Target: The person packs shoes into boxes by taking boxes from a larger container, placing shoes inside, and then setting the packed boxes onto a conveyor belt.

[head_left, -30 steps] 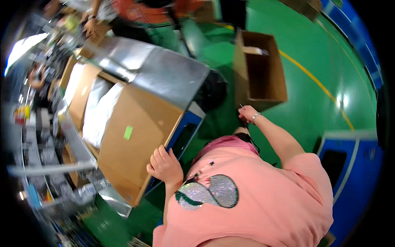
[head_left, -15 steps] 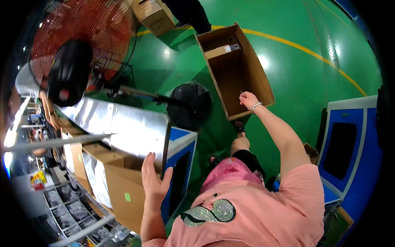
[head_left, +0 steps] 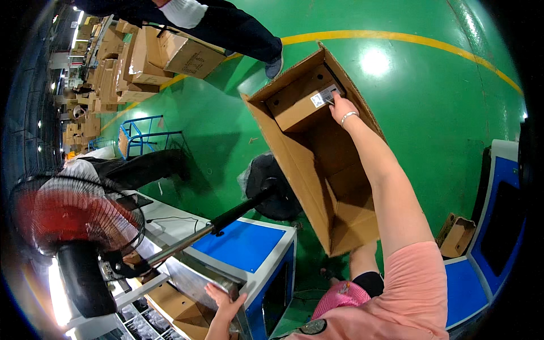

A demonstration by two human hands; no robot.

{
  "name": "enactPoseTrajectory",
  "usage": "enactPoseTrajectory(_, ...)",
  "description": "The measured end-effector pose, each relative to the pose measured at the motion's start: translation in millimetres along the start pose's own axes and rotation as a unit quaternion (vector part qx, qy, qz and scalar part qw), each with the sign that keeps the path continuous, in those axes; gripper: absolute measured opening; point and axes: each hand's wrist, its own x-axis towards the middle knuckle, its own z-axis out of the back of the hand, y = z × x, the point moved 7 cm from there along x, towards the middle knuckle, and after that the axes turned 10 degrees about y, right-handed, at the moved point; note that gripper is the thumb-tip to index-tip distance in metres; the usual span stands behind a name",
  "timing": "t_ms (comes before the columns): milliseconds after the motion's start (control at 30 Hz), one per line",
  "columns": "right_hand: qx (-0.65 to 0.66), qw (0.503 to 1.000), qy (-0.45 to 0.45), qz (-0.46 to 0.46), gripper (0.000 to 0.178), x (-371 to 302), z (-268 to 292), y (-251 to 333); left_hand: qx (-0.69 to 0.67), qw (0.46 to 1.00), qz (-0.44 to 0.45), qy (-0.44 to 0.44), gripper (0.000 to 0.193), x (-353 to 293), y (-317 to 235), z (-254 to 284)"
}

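My right hand (head_left: 343, 107) is down inside a tall open cardboard box (head_left: 309, 184) on the floor. Its fingers are closed together at the white label of a smaller brown carton (head_left: 298, 109) that lies at the far end of that box. A small dark bit shows at the fingertips, too small to name. My left hand (head_left: 225, 302) is at the lower middle, fingers spread, beside the edge of a shiny metal panel (head_left: 204, 281). It holds nothing that I can see.
A standing fan (head_left: 73, 221) slants across the left, its round black base (head_left: 273, 187) next to the box. A blue-topped workbench (head_left: 241, 245) stands between. Beyond are a person's dark-trousered leg (head_left: 243, 28), stacked cartons (head_left: 192, 55) and a blue-framed stool (head_left: 139, 136). A blue machine (head_left: 501, 215) stands right.
My right hand has gone from the near end of the box to the small carton at its far end. The view has shifted, and the left hand now appears lower.
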Motion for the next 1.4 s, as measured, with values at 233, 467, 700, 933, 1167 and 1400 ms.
enactPoseTrajectory(233, 0.071, 0.993, 0.088, 0.032, 0.063, 131, -38, 2, -0.069, 0.998, -0.003, 0.001, 0.126, -1, 39, -7)
enactPoseTrajectory(467, -0.233, 0.927, 0.293, -0.031, 0.064, 150, -49, 7, -0.083, 0.997, -0.008, 0.002, 0.128, -2, 26, -13)
enactPoseTrajectory(700, -0.187, 0.936, 0.293, -0.059, 0.056, 36, -94, -48, 0.171, 0.979, -0.033, -0.105, 0.096, -11, -3, -2)
enactPoseTrajectory(933, -0.21, 0.915, 0.341, 0.052, 0.052, -55, -86, -18, -0.002, 0.996, 0.08, -0.041, 0.121, -3, 18, -15)
enactPoseTrajectory(1167, 0.118, 0.911, 0.36, -0.163, 0.02, -181, -7, 13, -0.084, 0.993, 0.021, -0.078, 0.106, -6, -1, -2)
enactPoseTrajectory(1400, 0.145, 0.942, 0.304, -0.021, 0.016, -296, 82, 30, -0.154, 0.965, -0.057, -0.203, 0.097, -2, -1, 8)
